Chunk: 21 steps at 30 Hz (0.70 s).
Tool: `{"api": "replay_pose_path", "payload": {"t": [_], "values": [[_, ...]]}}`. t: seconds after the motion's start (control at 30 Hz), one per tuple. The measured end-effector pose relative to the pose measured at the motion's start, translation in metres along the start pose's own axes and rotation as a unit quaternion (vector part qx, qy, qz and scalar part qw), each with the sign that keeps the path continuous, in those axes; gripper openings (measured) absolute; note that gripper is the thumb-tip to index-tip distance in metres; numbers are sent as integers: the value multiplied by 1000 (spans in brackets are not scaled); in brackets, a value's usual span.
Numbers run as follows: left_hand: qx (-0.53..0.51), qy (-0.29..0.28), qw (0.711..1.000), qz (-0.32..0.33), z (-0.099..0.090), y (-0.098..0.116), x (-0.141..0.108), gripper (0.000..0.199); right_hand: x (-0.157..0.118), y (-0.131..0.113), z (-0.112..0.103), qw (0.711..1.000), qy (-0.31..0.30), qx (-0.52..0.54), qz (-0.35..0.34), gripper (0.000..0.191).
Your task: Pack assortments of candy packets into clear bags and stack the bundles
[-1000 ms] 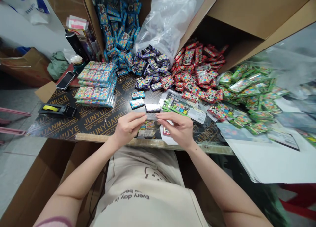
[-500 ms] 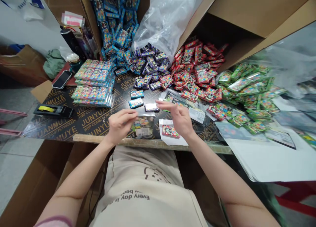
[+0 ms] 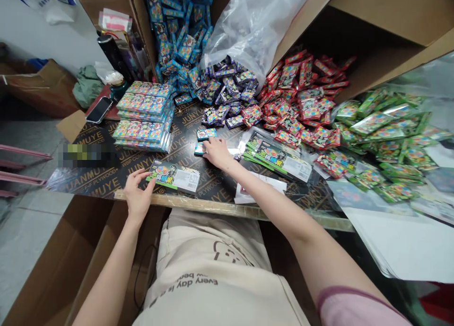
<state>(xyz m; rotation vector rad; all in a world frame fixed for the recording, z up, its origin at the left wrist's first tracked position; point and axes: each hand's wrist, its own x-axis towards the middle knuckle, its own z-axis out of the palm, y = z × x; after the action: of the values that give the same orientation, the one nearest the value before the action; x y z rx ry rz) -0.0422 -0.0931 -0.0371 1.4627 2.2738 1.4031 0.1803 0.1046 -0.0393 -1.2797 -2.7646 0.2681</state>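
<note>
My left hand (image 3: 139,191) pinches the left end of a flat printed packet (image 3: 173,177) with green edging and a white label, lying near the table's front edge. Farther back, my right hand (image 3: 217,153) has its fingers closed over a small blue box (image 3: 199,148); the fingertips partly cover it. Just behind lies another small blue box (image 3: 206,134). A whitish small box (image 3: 234,153) shows beside my right wrist, partly hidden. Under my right forearm is a sheet of white paper (image 3: 276,181), and the red box on it is almost wholly covered.
Several printed packets (image 3: 273,155) lie overlapped at centre right. Behind spread heaps of blue (image 3: 184,47), purple (image 3: 230,87), red (image 3: 294,94) and green boxes (image 3: 386,122). Stacked wrapped packs (image 3: 144,115), a phone (image 3: 99,110) and a pixelated object (image 3: 83,154) are on the left.
My left hand has moved left and down, and the printed packet now lies flat at its fingers. My right hand has reached left to the small blue boxes. The view has shifted slightly.
</note>
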Motion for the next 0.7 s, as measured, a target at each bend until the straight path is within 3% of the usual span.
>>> {"api": "replay_pose_path", "payload": {"t": [0.13,0.2,0.27,0.33,0.37,0.4,0.43,0.47,0.53,0.63,0.7], "values": [[-147,-65,985,-68,23,20,0,19,0,15,-10,993,-59,97,22,38],[-233,-105,958,-127,40,34,-2,28,-10,16,-15,969,-100,226,31,39],[-327,-166,906,-213,56,51,-6,40,-27,12,-19,895,-119,428,31,44],[-429,-248,813,-306,68,70,-10,49,-46,4,-23,776,-113,619,26,52],[-468,-285,764,-341,73,79,-11,50,-56,0,-25,733,-107,672,20,54],[-490,-314,728,-362,76,87,-13,49,-66,-4,-27,708,-102,699,15,54],[-498,-332,709,-374,78,94,-14,48,-75,-6,-28,704,-93,704,12,53],[-494,-337,706,-379,79,98,-14,47,-83,-7,-29,719,-74,691,11,52],[-467,-321,734,-375,79,103,-15,47,-96,-6,-31,787,5,617,9,62],[-423,-282,785,-354,79,105,-17,47,-109,-5,-35,890,127,436,-33,95],[-406,-273,801,-345,79,105,-18,46,-114,-8,-37,929,141,332,-78,99]]}}
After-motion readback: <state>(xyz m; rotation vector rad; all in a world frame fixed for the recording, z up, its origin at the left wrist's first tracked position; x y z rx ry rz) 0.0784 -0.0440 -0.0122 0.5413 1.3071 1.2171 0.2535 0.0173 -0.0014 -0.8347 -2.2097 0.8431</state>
